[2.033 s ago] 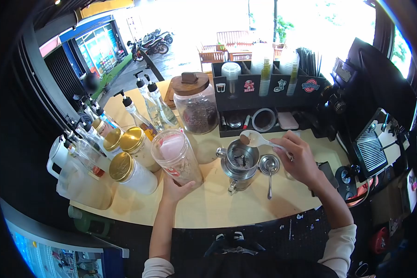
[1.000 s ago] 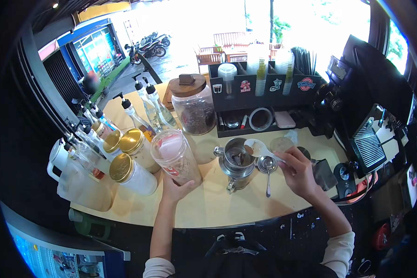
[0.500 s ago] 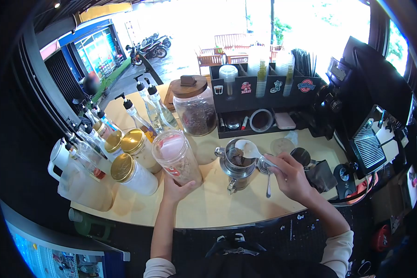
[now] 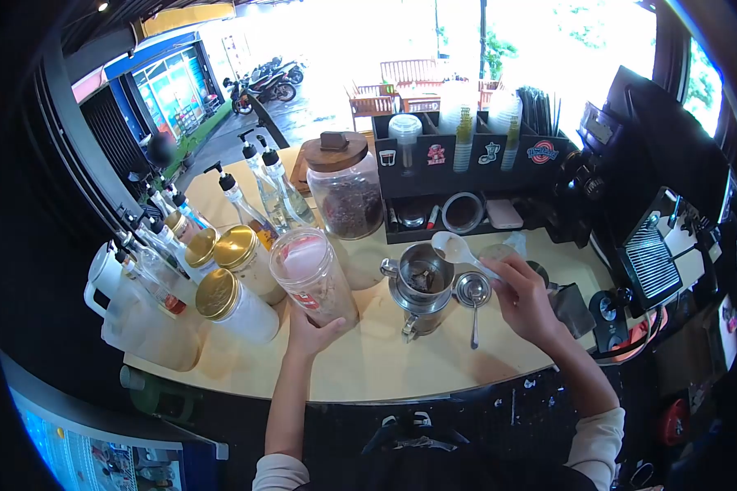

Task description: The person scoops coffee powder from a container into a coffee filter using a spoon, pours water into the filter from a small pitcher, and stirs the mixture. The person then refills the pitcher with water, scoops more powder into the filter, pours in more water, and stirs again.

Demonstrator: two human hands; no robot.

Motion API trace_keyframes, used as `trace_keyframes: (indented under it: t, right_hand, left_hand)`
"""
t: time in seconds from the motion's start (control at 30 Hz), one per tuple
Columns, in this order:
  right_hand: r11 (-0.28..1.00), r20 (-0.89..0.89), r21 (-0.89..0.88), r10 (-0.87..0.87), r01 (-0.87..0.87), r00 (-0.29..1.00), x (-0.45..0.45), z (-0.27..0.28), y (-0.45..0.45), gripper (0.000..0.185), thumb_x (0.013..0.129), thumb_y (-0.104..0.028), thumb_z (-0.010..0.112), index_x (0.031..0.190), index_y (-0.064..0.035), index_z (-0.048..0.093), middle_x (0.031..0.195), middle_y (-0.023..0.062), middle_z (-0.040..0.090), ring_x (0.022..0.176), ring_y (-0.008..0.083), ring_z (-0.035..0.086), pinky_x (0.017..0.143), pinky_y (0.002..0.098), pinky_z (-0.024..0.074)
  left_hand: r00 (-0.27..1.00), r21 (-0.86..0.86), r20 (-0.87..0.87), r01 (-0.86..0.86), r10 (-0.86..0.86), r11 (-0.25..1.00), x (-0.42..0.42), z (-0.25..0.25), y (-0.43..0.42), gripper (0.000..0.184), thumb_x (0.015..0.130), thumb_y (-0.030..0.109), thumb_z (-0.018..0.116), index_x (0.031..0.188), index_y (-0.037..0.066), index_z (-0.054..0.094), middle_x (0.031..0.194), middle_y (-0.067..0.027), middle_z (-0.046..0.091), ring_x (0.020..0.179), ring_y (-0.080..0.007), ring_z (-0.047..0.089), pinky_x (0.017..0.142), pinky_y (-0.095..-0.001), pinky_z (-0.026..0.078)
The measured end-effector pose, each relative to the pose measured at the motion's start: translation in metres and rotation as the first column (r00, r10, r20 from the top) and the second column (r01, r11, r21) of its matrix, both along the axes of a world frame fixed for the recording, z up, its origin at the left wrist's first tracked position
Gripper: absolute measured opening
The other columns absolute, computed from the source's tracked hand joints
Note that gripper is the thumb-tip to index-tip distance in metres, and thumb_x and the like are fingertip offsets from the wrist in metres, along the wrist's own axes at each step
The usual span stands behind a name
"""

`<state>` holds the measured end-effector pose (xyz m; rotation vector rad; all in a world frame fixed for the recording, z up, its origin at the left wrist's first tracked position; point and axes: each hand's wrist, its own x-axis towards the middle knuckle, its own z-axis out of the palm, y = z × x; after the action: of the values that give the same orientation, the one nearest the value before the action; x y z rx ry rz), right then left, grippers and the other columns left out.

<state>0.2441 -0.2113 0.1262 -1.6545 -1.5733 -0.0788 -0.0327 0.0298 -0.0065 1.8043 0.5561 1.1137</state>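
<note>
My left hand [image 4: 313, 334] is wrapped round the lower part of a clear jar [image 4: 323, 286] with a red label, standing tilted in view on the counter. Something pale pink and tan shows inside the jar. Between thumb and fingers, my right hand [image 4: 526, 299] grips a white spoon [image 4: 458, 250]. The spoon's bowl is over the right rim of a metal cup [image 4: 395, 288] with a side handle. Dark brown matter lies at the bottom of this cup, which sits on top of another metal vessel [image 4: 424, 323].
A small metal dish [image 4: 472, 288] and a metal spoon [image 4: 475, 331] lie right of the cup. Gold-lidded jars [image 4: 219, 295] and pump bottles [image 4: 246, 209] crowd the left. A wood-lidded jar [image 4: 344, 200] and black organizer [image 4: 475, 184] stand behind. A tablet-like device [image 4: 659, 254] is at right.
The white spoon has risen from inside the metal cup and shifted right, toward the rim. My right hand moved slightly right and up with it. My left hand and the jar stay in place.
</note>
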Motion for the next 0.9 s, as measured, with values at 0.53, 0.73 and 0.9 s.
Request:
trace_keyframes:
  t: [0.53,0.73,0.9]
  right_hand:
    - [0.998,0.092,0.046,0.047,-0.052,0.995,0.005,-0.007,0.011,0.043,0.083,0.007,0.057,0.125,-0.0061,0.056,0.084,0.0121,0.051,0.066,0.0258,0.053,0.060,0.0351,0.0452]
    - [0.999,0.064,0.011,0.039,-0.040,0.997,0.001,0.000,0.012,0.040,0.083,0.007,0.056,0.122,-0.0044,0.057,0.083,0.0116,0.051,0.065,0.0249,0.051,0.059,0.0344,0.0435]
    - [0.994,0.030,0.032,0.108,-0.109,0.994,-0.008,0.029,0.027,0.033,0.083,0.005,0.057,0.115,-0.0015,0.059,0.080,0.0110,0.050,0.065,0.0232,0.050,0.058,0.0337,0.0413]
  left_hand:
    - [1.000,0.004,-0.011,-0.022,0.023,1.000,-0.001,-0.008,0.006,0.076,0.059,0.016,0.086,0.122,-0.001,0.048,0.118,-0.0128,0.058,0.112,-0.0232,0.056,0.097,-0.0363,0.043]
    - [1.000,-0.031,0.007,-0.007,0.007,1.000,0.000,-0.005,0.003,0.078,0.059,0.017,0.087,0.123,-0.002,0.047,0.118,-0.0132,0.058,0.111,-0.0237,0.056,0.097,-0.0363,0.044]
    - [0.999,0.006,0.022,-0.032,0.032,0.999,0.001,-0.012,0.009,0.091,0.056,0.020,0.088,0.129,0.000,0.040,0.123,-0.0145,0.054,0.115,-0.0259,0.053,0.099,-0.0379,0.042]
